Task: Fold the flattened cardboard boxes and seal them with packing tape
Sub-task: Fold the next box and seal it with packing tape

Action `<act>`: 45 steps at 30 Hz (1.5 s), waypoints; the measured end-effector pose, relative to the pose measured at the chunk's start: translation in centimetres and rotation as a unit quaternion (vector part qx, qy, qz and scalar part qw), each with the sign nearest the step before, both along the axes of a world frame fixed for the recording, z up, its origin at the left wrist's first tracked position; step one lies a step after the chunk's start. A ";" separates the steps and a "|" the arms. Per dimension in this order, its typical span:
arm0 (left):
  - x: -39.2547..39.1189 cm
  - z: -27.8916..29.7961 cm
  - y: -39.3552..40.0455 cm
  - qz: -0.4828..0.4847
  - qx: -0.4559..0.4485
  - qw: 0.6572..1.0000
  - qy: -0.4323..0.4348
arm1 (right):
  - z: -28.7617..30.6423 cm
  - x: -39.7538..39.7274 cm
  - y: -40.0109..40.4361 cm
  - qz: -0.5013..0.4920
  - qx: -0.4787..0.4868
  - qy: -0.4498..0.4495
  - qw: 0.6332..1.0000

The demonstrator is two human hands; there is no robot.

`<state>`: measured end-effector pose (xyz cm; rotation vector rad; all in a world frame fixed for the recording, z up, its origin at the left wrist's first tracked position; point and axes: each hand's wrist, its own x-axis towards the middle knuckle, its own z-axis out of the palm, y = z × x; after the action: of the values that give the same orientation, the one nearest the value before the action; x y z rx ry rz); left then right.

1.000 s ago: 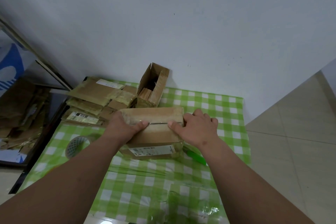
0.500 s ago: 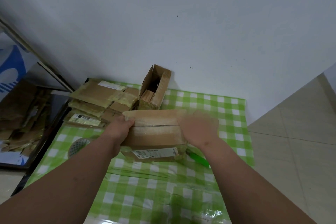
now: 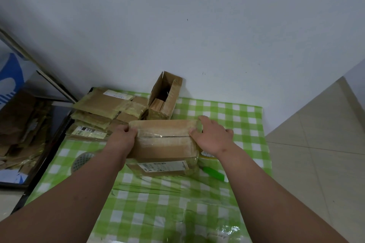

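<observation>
Cardboard is the material throughout: at far left a stack of flattened brown cardboard boxes (image 3: 102, 112) lies at the table's back corner on the green-and-white checked tablecloth (image 3: 233, 116). Just right of it an open brown carton (image 3: 166, 98) stands against the wall. In front, the closed brown cardboard box with clear tape along its top seam (image 3: 164, 140) sits mid-table, a white label on its near side. The left hand (image 3: 123, 138) grips its left end, fingers curled over the edge. The right hand (image 3: 212, 137) clasps the right end likewise. Beside that wrist lies a green-handled tape dispenser (image 3: 212, 169).
</observation>
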<state>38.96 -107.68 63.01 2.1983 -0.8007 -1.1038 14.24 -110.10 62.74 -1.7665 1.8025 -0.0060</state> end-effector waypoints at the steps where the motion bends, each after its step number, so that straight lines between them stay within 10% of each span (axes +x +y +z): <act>1: 0.0 0.0 0.1 -0.006 -0.008 0.999 -0.042 | 0.1 0.1 0.0 0.006 0.007 0.006 1.000; 13: 0.2 3.2 0.6 -0.023 -0.064 0.980 -0.190 | 2.9 0.7 2.3 0.015 0.029 -0.047 0.998; 26: -1.7 4.3 2.3 -0.196 -0.087 0.970 -0.116 | 5.5 0.7 8.0 -0.069 0.012 -0.069 0.995; 33: -1.8 3.6 3.5 -0.384 -0.096 0.848 -0.352 | 4.2 3.8 12.2 -0.220 0.027 -0.136 0.966; 45: -1.5 1.5 9.0 -0.509 -0.086 0.798 -0.311 | 1.8 5.5 16.9 -0.337 0.096 -0.352 0.868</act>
<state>37.41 -98.68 64.48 1.9152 -2.4508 -0.5914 19.79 -93.17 64.57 -0.7512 1.6657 -0.6433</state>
